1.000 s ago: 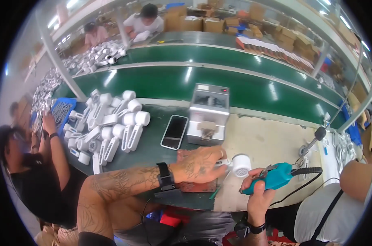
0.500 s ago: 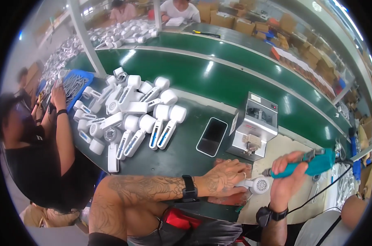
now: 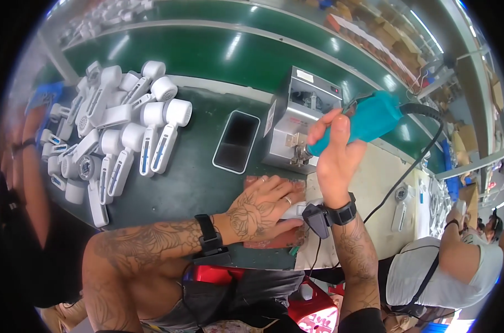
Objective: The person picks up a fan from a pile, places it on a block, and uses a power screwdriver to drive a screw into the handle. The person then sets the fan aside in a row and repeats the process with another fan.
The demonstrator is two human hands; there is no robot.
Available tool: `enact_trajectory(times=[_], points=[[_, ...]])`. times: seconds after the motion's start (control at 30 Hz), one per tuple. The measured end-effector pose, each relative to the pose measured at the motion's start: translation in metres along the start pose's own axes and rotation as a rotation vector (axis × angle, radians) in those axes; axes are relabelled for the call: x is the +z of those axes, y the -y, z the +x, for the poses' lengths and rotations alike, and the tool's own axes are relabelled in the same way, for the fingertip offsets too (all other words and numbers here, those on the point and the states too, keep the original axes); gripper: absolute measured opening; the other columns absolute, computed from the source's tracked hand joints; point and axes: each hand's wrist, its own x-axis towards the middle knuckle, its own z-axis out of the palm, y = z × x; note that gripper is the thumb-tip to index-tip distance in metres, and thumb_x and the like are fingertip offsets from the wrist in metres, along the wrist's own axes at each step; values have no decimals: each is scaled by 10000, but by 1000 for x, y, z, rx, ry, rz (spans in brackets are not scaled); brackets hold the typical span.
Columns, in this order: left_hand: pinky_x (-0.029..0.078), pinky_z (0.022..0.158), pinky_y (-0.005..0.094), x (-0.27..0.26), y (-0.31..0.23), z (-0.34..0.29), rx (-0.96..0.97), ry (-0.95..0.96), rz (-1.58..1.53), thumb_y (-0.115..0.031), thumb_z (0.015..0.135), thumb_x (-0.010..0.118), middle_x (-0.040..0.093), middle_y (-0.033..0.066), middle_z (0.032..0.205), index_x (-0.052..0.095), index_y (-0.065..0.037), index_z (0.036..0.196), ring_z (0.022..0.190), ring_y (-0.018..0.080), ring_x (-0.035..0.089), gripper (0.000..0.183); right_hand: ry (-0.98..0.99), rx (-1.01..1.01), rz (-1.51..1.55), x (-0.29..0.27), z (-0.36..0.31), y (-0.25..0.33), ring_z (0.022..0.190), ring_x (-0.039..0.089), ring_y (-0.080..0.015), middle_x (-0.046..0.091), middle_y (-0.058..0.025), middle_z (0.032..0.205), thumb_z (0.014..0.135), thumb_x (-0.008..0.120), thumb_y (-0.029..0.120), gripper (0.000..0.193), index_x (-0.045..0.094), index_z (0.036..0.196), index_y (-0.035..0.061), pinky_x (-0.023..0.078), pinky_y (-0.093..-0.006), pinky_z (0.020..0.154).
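Observation:
My left hand (image 3: 266, 208) presses a white handheld device (image 3: 292, 212) with a long handle against a reddish mat (image 3: 257, 242). Its round head is mostly hidden behind my right wrist. In my right hand (image 3: 339, 158) is a teal electric screwdriver (image 3: 377, 116), fingers wrapped round its body. Its tip is down at the front of a silver screw-feeder machine (image 3: 299, 105), by the metal outlet block; whether it touches a screw I cannot tell. A black cord (image 3: 413, 162) trails from the screwdriver's back end.
A phone (image 3: 236, 142) lies left of the machine. Piled further left are several white handheld devices (image 3: 105, 108) with round heads. Another lies on the beige board (image 3: 388, 161) at right. Behind runs a green conveyor (image 3: 207, 53). A person in black (image 3: 19, 233) sits at left, one in white (image 3: 429, 272) at right.
My right hand has lifted the screwdriver from beside the device's grilled head, up and leftward to the machine's front. My left hand still holds the device. The view has shifted right and down.

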Motion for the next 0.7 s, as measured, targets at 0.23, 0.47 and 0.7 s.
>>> enact_trajectory(times=[0.23, 0.47, 0.7], points=[[456, 912, 441, 8, -1, 2, 38, -137, 81, -419, 806, 749, 589, 58, 1108, 645, -140, 1222, 1012, 273, 551, 512, 57, 70, 9, -2, -15, 8, 648, 551, -148, 560, -52, 720, 1047, 523, 394, 397, 551, 996, 2, 449, -298, 599], [429, 972, 482, 0, -2, 4, 16, -23, 31, -391, 857, 706, 575, 120, 1203, 614, -55, 1234, 1092, 312, 531, 513, -15, 127, 103, -36, -55, 35, 601, 523, -174, 516, -67, 675, 963, 598, 564, 610, 517, 1049, -34, 433, -311, 575], [439, 950, 477, 1, 0, 3, 25, -32, 15, -381, 840, 727, 576, 116, 1173, 621, -48, 1209, 1078, 304, 533, 508, 12, 163, 89, -37, -65, 34, 602, 527, -185, 516, -78, 675, 937, 611, 604, 667, 513, 1046, -47, 434, -318, 569]])
